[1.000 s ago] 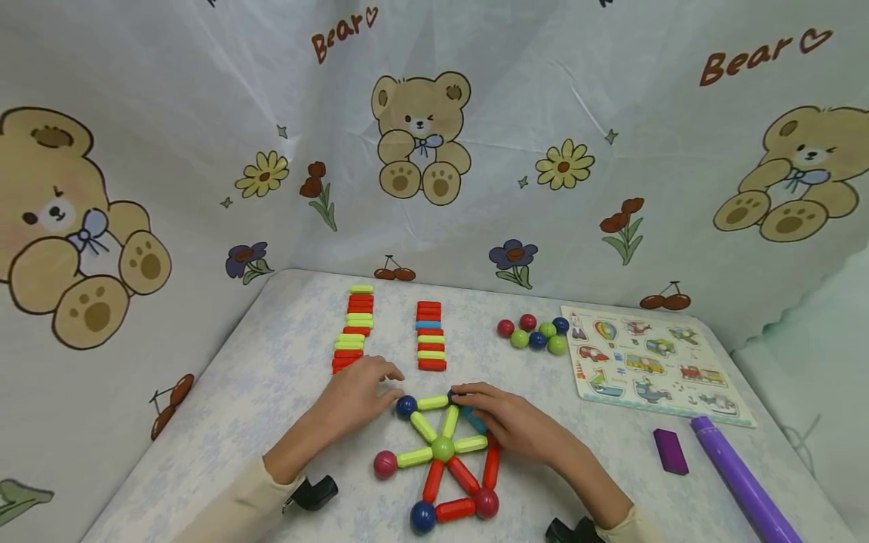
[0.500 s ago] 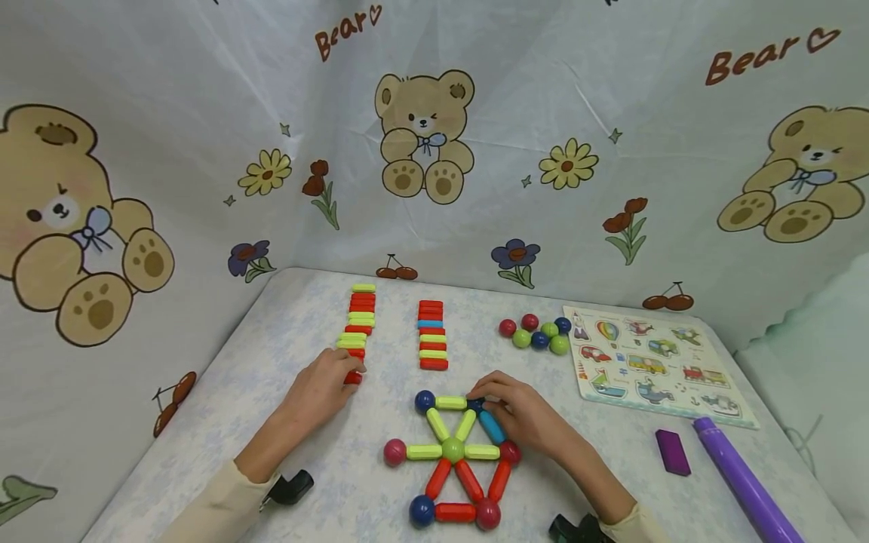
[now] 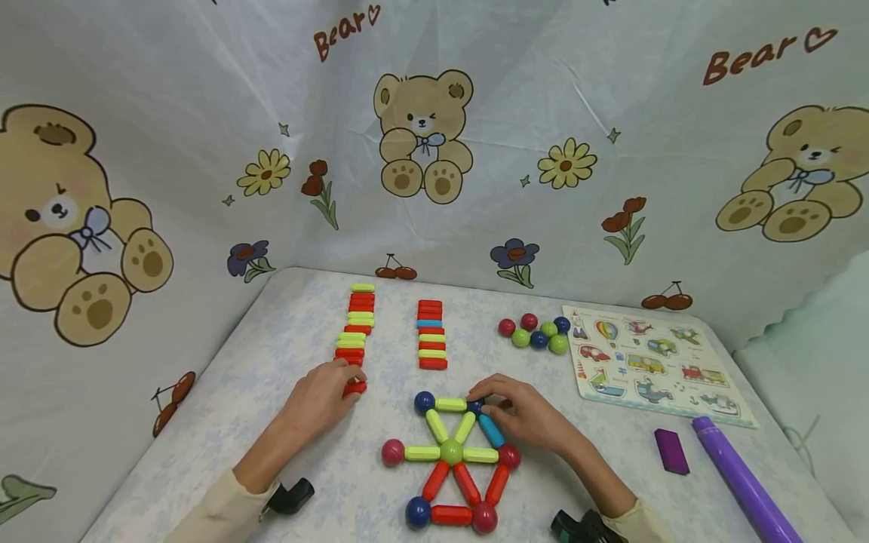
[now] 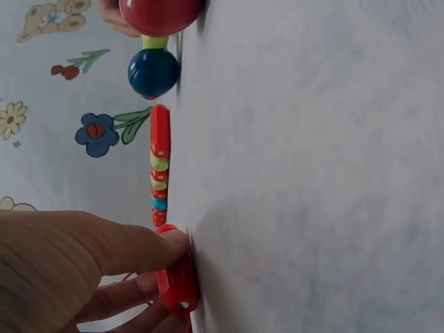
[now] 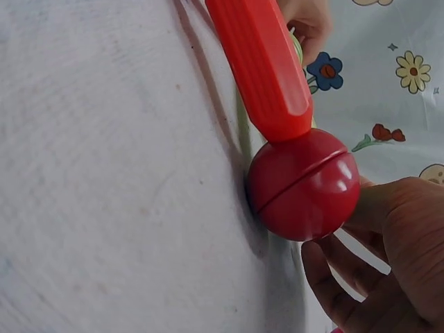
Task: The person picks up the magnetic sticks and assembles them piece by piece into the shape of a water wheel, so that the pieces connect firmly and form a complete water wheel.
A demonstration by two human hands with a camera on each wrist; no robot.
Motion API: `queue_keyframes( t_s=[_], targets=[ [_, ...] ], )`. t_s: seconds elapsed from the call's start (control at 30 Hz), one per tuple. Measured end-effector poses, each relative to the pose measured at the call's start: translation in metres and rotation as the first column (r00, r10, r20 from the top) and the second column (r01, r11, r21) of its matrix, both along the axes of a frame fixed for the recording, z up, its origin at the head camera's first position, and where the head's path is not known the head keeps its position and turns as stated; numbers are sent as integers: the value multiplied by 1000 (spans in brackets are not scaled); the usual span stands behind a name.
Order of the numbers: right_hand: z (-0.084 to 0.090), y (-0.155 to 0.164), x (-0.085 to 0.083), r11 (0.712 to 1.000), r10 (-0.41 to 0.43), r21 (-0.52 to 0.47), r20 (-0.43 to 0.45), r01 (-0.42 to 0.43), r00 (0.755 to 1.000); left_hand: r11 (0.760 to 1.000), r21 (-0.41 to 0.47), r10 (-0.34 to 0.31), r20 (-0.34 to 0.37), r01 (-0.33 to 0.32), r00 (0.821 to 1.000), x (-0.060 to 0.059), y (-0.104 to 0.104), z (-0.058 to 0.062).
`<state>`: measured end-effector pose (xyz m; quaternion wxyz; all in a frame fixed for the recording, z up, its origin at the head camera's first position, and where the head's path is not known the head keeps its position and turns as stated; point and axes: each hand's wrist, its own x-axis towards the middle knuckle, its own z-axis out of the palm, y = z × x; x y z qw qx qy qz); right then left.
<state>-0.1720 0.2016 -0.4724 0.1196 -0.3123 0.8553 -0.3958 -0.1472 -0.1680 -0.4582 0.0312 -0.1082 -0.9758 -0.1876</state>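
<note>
My left hand [image 3: 315, 396] pinches a red magnetic rod [image 4: 179, 281] at the near end of the left column of rods [image 3: 354, 332]. The thumb lies along the rod's side and the other fingers are behind it. My right hand [image 3: 532, 413] holds a dark blue ball [image 3: 475, 406] at the top right corner of a flat wheel of rods and balls. A green ball [image 3: 451, 452] forms its hub, with yellow-green and red rods radiating out. A blue rod [image 3: 492, 431] runs from the held ball to a crimson ball [image 5: 305, 186]. The wheel's left crimson ball [image 3: 393, 452] has a spoke but no outer rods.
A second column of rods [image 3: 431, 335] lies behind the wheel. Several loose balls [image 3: 539, 341] sit at the back right beside a picture board [image 3: 652, 362]. Further right are a purple block [image 3: 672, 451] and a long purple tube [image 3: 743, 479].
My left hand has moved from beside the wheel's upper left blue ball to the left column, and draws its nearest red rod slightly nearer. The wheel has shifted a little right under my right hand.
</note>
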Motion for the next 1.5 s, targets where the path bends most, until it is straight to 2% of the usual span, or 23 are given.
queue_keyframes(
  t_s=[0.1,0.23,0.4,0.53,0.63,0.7,0.93,1.2,1.5],
  targets=[
    [-1,0,0,1000,-3,-7,-1,3,1000,999,46,11,56,-14,998,3,8,2],
    [-1,0,0,1000,-9,-7,-11,9,1000,993,114,-6,102,-6,995,6,21,6],
    [-1,-1,1,1000,-16,0,-21,16,1000,974,220,-86,144,53,986,9,34,11],
    [0,-1,2,1000,-18,2,-19,18,1000,946,311,-162,194,96,968,12,40,11],
    [0,0,1,1000,-24,5,-23,24,999,930,354,-192,230,101,954,15,43,10],
    [0,0,1,1000,-27,6,-25,27,999,924,369,-199,240,100,950,17,46,10],
    [2,-2,1,999,-34,-3,-21,34,999,913,390,-215,213,119,953,23,50,8],
    [2,-1,0,1000,-30,-8,-31,30,999,903,421,-215,275,83,937,26,53,5],
    [2,1,-1,1000,-7,-20,-37,7,999,914,397,-216,294,86,931,22,58,1]
  ],
)
